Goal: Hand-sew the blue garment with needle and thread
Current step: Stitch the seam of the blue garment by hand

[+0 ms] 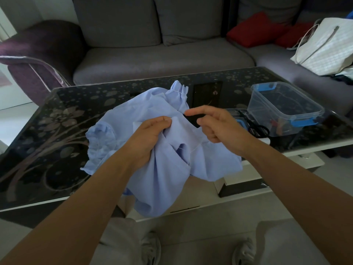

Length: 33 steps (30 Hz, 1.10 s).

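Pale-blue crumpled garment [168, 169], ruffled cuffs, gripped by left hand [150, 134]; right hand [221, 127] half-curled, grasp impossible to tell.

Your left forearm [86, 188] and right forearm [286, 169] were bare from frame edge to wrist. Left hand [150, 134] and right hand [219, 125] were bare too. You wore light grey trousers [118, 243] in plain, loose fabric, with both legs showing at the bottom edge. Footwear was pale grey-white trainers: left shoe [150, 249], right shoe [244, 251], textured uppers. Finer detail was too dim and blurred to read.
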Each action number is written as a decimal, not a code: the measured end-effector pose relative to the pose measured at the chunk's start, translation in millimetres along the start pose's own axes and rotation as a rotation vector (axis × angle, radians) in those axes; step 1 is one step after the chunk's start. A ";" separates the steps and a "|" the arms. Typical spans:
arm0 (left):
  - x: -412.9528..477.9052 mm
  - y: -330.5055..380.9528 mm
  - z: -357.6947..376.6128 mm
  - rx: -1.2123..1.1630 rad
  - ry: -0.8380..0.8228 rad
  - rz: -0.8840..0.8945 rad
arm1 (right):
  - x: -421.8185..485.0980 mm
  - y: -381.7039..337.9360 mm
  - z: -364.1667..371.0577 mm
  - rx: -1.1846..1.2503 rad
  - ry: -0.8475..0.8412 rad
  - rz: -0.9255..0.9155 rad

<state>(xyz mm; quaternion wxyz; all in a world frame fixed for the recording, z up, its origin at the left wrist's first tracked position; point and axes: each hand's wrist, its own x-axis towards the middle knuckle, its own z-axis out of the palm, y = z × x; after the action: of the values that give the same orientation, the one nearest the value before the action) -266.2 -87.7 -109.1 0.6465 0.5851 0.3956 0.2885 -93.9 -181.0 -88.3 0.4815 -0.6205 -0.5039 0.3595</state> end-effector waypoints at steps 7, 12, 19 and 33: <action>-7.5 6.5 -4.9 0.020 0.024 0.051 | 6.2 2.1 15.0 -0.112 -0.211 0.132; -10.5 11.1 -10.7 0.090 0.063 0.132 | 6.6 3.3 3.8 -0.080 -0.144 0.141; -3.9 11.6 -14.4 0.274 0.067 0.187 | 6.0 4.5 -10.2 -0.090 0.018 -0.019; -7.7 12.4 0.9 0.111 -0.080 -0.003 | 17.9 24.7 -12.1 -0.369 0.460 -0.158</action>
<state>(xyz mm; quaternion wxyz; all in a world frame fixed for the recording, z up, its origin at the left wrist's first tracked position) -268.4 -92.7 -95.6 0.6289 0.6305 0.3855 0.2416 -71.6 -167.1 -108.0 0.4885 -0.7214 -0.4852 0.0734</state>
